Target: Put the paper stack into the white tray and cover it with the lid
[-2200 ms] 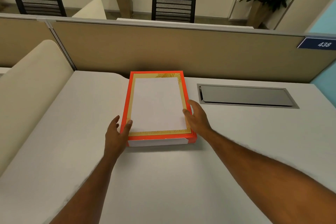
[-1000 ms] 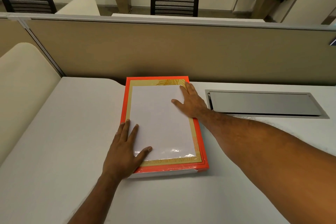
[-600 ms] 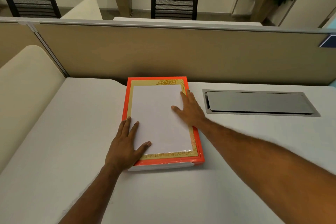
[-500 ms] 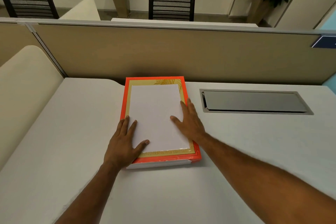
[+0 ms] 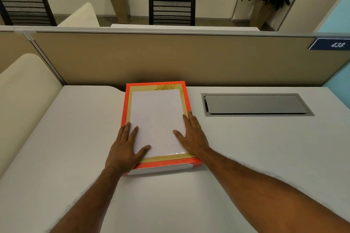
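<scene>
Both palms flat, fingers spread, gripping nothing: left hand (image 5: 126, 149) & right hand (image 5: 192, 136) pressing orange-rimmed lid (image 5: 157, 119) on white tray (image 5: 161, 168), frame ctr.

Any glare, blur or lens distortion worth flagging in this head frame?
Head view: sharp, no motion blur; small glare patch at the near right corner of the white-centred, orange-bordered lid, beside the right hand; wide-angle bending curves the beige partition; soft shadow beneath the left hand.

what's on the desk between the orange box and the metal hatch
Nothing: in the head view, the strip of white desk between the orange box and the metal hatch is bare. The right hand lies nearer, at the box's edge.
</scene>
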`<state>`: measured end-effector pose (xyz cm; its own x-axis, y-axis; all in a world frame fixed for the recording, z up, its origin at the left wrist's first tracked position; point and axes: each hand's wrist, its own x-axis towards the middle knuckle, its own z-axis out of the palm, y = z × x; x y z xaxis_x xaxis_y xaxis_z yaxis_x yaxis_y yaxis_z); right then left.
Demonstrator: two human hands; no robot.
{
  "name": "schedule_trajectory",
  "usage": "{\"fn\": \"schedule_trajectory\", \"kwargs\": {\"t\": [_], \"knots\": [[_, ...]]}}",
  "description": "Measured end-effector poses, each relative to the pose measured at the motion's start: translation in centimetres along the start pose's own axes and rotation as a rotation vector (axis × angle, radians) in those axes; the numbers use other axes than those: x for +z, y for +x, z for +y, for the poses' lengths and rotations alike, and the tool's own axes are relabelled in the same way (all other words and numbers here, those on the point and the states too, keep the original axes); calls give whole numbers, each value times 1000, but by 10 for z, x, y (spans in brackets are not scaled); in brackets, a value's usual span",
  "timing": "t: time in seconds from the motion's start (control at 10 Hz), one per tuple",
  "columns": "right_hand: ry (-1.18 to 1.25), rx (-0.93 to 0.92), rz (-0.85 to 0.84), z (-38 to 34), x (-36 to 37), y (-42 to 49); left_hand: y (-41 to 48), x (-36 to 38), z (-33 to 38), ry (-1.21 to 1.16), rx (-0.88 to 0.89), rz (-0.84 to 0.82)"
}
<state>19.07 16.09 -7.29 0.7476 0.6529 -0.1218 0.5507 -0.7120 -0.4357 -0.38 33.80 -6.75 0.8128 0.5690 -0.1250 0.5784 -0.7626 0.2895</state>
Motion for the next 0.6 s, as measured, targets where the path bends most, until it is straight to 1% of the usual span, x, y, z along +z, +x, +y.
{"fn": "schedule_trajectory", "kwargs": {"t": [0.1,0.3,0.4,0.6], "knots": [[-48,-16,11,8,-6,-11,-3,-4,2,65,2,3],[-112,27,-1,35,-34,-43,-21,-21,21,159,5,11],[-134,15,20,43,-48,-62,-29,-31,34,160,23,31],[-186,-21,150,69,-102,-98,-41,-60,92,210,139,116]]}}
